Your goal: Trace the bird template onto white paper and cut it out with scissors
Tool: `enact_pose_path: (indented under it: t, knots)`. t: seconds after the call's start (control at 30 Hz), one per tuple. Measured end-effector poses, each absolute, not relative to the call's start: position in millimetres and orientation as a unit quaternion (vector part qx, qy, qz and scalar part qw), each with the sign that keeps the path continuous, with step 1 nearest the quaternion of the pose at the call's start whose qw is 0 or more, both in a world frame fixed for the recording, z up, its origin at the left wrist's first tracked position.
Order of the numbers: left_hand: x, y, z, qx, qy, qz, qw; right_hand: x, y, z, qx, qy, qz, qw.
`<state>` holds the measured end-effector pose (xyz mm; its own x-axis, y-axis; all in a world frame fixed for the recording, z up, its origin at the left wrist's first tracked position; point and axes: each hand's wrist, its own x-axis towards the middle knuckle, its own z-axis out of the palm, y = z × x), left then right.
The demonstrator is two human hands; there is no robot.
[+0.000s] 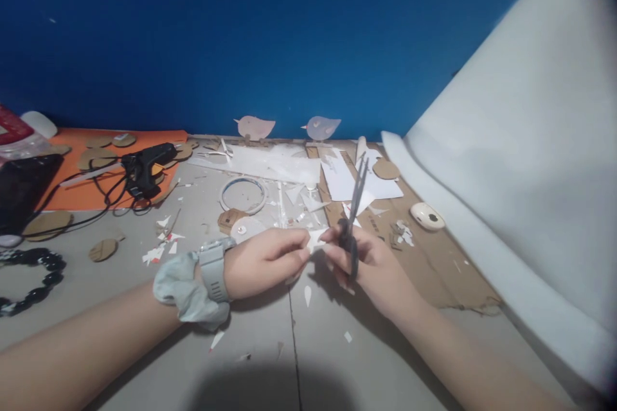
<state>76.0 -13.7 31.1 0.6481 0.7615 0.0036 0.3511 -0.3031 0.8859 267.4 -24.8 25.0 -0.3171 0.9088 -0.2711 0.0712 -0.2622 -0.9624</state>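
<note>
- Pinching a small white paper piece [315, 239] at its left end with the left hand [267, 263], between closed thumb and fingers.
- Holding dark scissors [357, 196] in the right hand [373, 263], blades up and away from the paper; also touching the paper's right end with fingertips.
- Wearing a pale watch [213, 271] and a grey-green scrunchie [186, 289], left of the grip.
- Spotted just below the grip: a white teardrop cutout [308, 296], flat on the grey table [263, 321].
- Noted beyond the grip, to its left: a white ring [223, 198], near a brown cardboard piece [230, 221].
- Noted far left of the grip: a black glue gun [144, 170] over an orange sheet [164, 135]; nearer, a dark bead bracelet [53, 279].
- Spotted right of the grip: a flat cardboard sheet [443, 276], with a pale oval case [427, 217] on it.
- Seen well beyond the grip, by the blue wall [299, 32]: a pink bird cutout [257, 128] and a lilac bird cutout [324, 128], apart, both beak-left.
</note>
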Motion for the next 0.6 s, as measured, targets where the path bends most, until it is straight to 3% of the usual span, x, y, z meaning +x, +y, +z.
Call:
enact_pose_path:
  t: [0.17, 0.6]
  knots:
    - [78.3, -14.3, 25.4, 0.815, 0.333, 0.163, 0.444, 265.0, -26.7, 24.2, -0.464, -0.506, 0.655, 0.316]
    - [79.1, -13.7, 20.8, 0.829, 0.341, 0.157, 0.416, 268.3, -25.1, 24.9, -0.474, -0.547, 0.628, 0.287]
